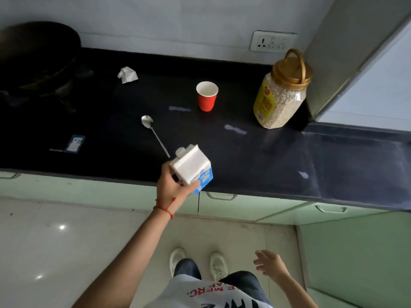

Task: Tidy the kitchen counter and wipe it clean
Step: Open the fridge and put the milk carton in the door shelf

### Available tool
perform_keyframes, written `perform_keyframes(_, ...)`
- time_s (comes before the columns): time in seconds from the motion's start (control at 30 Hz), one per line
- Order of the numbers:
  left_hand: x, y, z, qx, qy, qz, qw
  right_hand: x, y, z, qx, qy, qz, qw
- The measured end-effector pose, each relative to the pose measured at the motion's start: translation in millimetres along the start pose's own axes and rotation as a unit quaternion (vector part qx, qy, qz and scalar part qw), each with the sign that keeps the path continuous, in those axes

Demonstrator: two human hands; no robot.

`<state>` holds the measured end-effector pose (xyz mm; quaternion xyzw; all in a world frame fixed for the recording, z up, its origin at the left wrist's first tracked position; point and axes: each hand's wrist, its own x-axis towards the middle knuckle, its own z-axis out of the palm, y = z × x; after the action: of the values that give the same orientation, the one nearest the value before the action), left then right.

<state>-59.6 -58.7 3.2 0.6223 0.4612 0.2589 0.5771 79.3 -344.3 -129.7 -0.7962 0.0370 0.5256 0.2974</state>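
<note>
Left hand (170, 187) around a milk carton (192, 168) above the black counter (278, 161) edge, right hand (270, 263) empty, fingers spread

Black stone counter (278, 156) runs along wall. Dark wok (37, 56) on stove at far left. Crumpled white tissue (127, 74) right of wok, near wall. Red paper cup (207, 96) mid-counter; clear plastic oats jar with gold lid (281, 92) right of cup. Steel spoon (153, 133) before cup, leftward. White-and-blue milk carton (192, 168) in left hand (172, 187) over front edge, by spoon handle. Right hand (270, 262) low, off counter.
</note>
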Motion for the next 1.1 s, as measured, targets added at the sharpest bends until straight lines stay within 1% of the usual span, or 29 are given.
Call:
perform_keyframes(0.03,-17.0,-5.7,-7.8,0.002,0.02,-0.005,1.0,-10.8,1.0,8.0,0.013,-0.012,0.017,1.0)
perform_keyframes(0.07,-35.2,-11.9,-14.9,0.001,0.044,-0.012,0.999,-8.3,-2.4,1.2,0.005,-0.054,0.015,0.998)
perform_keyframes(0.1,-53.7,-17.8,-21.8,-0.002,0.067,-0.02,0.998,-7.2,-11.9,8.8,0.004,-0.032,0.028,0.999)
perform_keyframes(0.13,-71.7,-25.8,-29.1,0.001,0.088,-0.029,0.996,-4.0,-19.3,9.1,0.008,-0.027,0.017,0.999)
perform_keyframes(0.2,-107.0,-41.8,-44.7,0.023,0.134,-0.05,0.989,-0.7,-39.3,7.4,-0.048,-0.038,-0.004,0.998)
perform_keyframes(0.23,-125.1,-50.9,-52.7,0.034,0.161,-0.069,0.984,-1.7,-42.8,12.6,-0.084,-0.06,-0.015,0.995)
perform_keyframes(0.3,-158.7,-69.2,-64.9,0.055,0.218,-0.112,0.968,1.9,-50.2,23.2,-0.122,-0.107,-0.019,0.987)
perform_keyframes(0.37,-195.3,-88.8,-75.6,0.067,0.293,-0.16,0.94,7.2,-62.9,37.8,-0.139,-0.141,-0.016,0.98)
perform_keyframes(0.43,-234.2,-107.3,-84.0,0.046,0.36,-0.199,0.91,4.1,-73.7,57.3,-0.138,-0.18,-0.016,0.974)
perform_keyframes(0.53,-294.0,-135.2,-90.4,0.011,0.443,-0.252,0.86,-5.4,-82.2,97.7,-0.224,-0.203,-0.052,0.952)
perform_keyframes(0.57,-312.6,-142.4,-91.6,0.003,0.467,-0.271,0.842,-11.9,-84.4,112.0,-0.263,-0.211,-0.076,0.939)
perform_keyframes(0.67,-362.8,-160.9,-94.4,-0.038,0.537,-0.316,0.781,-40.3,-84.4,154.9,-0.386,-0.23,-0.144,0.882)
perform_keyframes(0.73,-392.2,-172.2,-97.7,-0.055,0.571,-0.332,0.749,-55.3,-80.9,180.1,-0.421,-0.239,-0.176,0.857)
perform_keyframes(0.87,-440.0,-192.6,-110.5,-0.098,0.615,-0.35,0.7,-80.0,-65.2,232.8,-0.445,-0.258,-0.198,0.834)
perform_keyframes(1.0,-485.5,-209.7,-138.5,-0.128,0.641,-0.348,0.671,-102.1,-38.6,290.1,-0.465,-0.273,-0.202,0.817)
perform_keyframes(1.1,-519.0,-224.9,-169.4,-0.14,0.648,-0.345,0.664,-123.2,-15.3,339.8,-0.468,-0.285,-0.198,0.813)
